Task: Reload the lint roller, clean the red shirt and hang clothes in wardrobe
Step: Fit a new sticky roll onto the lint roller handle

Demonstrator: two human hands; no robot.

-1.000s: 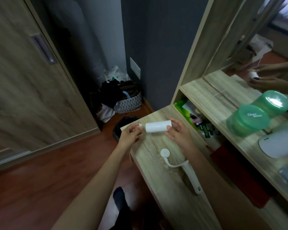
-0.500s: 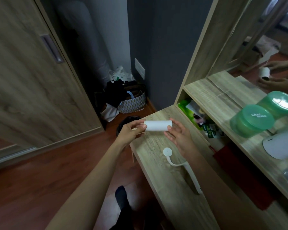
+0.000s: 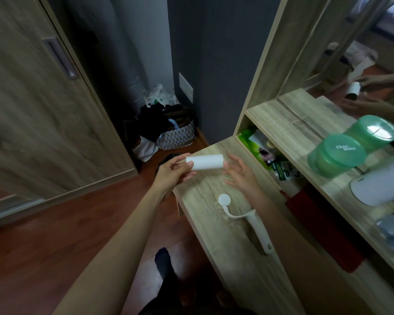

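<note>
A white lint-roller refill roll (image 3: 206, 161) lies level in the air above the far end of the wooden dresser top (image 3: 234, 244). My left hand (image 3: 174, 172) grips its left end. My right hand (image 3: 240, 172) is just right of the roll with fingers spread, its fingertip at the roll's right end. The empty white lint-roller handle (image 3: 248, 220) lies on the dresser top below my right hand. A red cloth (image 3: 323, 230) lies folded in the dresser's open compartment on the right.
A wardrobe door (image 3: 32, 105) with a recessed handle stands at left. A patterned basket (image 3: 178, 136) and dark bags sit on the floor in the corner. Two green jars (image 3: 341, 153) and a white object stand on the upper shelf by the mirror.
My right hand has let go of the roll's right end and opened. My left hand now carries the roll alone, raised slightly.
</note>
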